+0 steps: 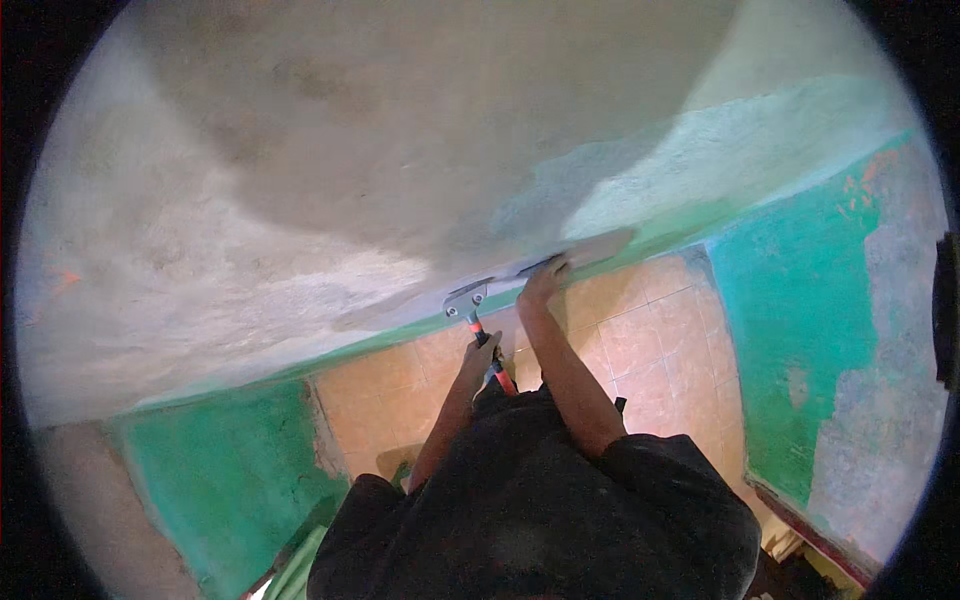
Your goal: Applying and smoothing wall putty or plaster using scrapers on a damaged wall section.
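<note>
My left hand [483, 352] is closed round the red and black handle of a wall scraper [504, 379]. The scraper's wide grey head, with two round screws, is up against or very near the wall [400, 215] in front of me. To the right, my right hand [543, 283] is up at the same wall, its fingers bent. A thin dark strip shows along these fingers; whether it is a held thing or a shadow, I cannot make out. Pale worn plaster covers most of this wall, with bluish and green paint toward its lower part.
Orange-tan floor tiles [640, 345] lie below my arms. A green-painted wall [235, 480] stands at the left, and another green wall [800, 320] with bare grey patches at the right. A green cloth-like thing [298, 568] is at the lower left.
</note>
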### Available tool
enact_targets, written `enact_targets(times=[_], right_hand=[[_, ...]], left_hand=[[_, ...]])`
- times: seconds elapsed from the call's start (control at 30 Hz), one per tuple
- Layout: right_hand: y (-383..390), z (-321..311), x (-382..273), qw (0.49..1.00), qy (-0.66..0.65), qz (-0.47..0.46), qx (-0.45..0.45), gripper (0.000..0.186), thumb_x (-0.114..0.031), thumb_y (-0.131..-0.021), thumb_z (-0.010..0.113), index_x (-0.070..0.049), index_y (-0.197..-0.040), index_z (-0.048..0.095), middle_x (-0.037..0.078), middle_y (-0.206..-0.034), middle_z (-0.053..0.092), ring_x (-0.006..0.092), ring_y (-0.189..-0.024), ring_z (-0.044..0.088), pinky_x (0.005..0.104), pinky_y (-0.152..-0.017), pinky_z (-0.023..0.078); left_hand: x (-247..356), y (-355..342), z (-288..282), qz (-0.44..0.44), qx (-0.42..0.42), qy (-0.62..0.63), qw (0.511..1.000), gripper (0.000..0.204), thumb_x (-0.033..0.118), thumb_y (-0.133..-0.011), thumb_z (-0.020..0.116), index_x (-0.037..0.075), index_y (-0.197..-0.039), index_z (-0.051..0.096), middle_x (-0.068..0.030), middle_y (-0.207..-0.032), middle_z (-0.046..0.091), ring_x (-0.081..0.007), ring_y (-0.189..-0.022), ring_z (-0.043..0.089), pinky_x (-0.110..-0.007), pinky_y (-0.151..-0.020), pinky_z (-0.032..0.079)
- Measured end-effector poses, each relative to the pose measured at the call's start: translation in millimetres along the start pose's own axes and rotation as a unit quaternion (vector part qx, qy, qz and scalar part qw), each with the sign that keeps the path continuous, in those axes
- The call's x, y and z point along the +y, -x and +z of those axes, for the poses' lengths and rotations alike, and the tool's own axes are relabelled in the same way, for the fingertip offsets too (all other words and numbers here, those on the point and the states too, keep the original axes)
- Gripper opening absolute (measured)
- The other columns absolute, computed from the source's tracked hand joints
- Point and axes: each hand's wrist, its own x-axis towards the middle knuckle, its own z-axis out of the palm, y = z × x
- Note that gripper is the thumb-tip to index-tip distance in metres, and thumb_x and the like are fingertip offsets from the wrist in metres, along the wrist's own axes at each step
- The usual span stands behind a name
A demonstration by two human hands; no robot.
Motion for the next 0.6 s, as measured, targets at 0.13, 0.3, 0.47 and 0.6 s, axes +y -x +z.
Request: enact_targets(times=[0.13, 0.3, 0.47, 0.6], right_hand=[[24.5, 36.7, -101.4, 0.967, 0.082, -0.24, 0.006, 0.043, -0.034, -0.104, 0.038, 0.001, -0.126, 0.046, 0.02, -0.118, 0.054, 0.0278, -0.108, 0.05, 0.0356, -0.099, 0.038], [46.7, 55.1, -173.1, 0.874, 0.154, -0.459, -0.041, 0.025, -0.018, -0.101, 0.045, 0.006, -0.102, 0.05, 0.015, -0.097, 0.051, 0.0261, -0.092, 0.048, 0.0396, -0.088, 0.039], [94.3, 37.2, -154.9, 0.615, 0.203, -0.712, -0.27, 0.011, -0.001, -0.093, 0.045, 0.004, -0.099, 0.053, 0.019, -0.094, 0.052, 0.0311, -0.09, 0.05, 0.0407, -0.084, 0.041], [101.0, 40.3, -158.9, 0.635, 0.231, -0.694, -0.249, 0.009, -0.002, -0.093, 0.046, 0.003, -0.097, 0.052, 0.018, -0.089, 0.052, 0.0315, -0.085, 0.049, 0.0408, -0.079, 0.041]], left_hand=[[-7.2, 0.0, -10.4, -0.002, 0.005, -0.001, 1.0, 0.034, 0.035, -0.091, 0.065, 0.011, -0.069, 0.052, 0.0008, -0.065, 0.049, -0.0112, -0.059, 0.046, -0.028, -0.059, 0.037], [-5.9, 1.8, -12.7, 0.003, -0.021, 0.011, 1.0, 0.033, 0.035, -0.089, 0.067, 0.009, -0.071, 0.055, -0.0009, -0.063, 0.053, -0.0134, -0.057, 0.052, -0.03, -0.056, 0.043], [-6.4, -5.1, -13.3, 0.019, -0.035, 0.005, 0.999, 0.035, 0.035, -0.089, 0.066, 0.009, -0.07, 0.054, -0.0011, -0.062, 0.053, -0.0143, -0.057, 0.053, -0.031, -0.056, 0.043], [-9.2, -6.3, -11.8, 0.121, -0.01, -0.034, 0.992, 0.037, 0.035, -0.092, 0.063, 0.008, -0.068, 0.051, -0.0014, -0.059, 0.052, -0.0134, -0.053, 0.052, -0.03, -0.053, 0.042]])
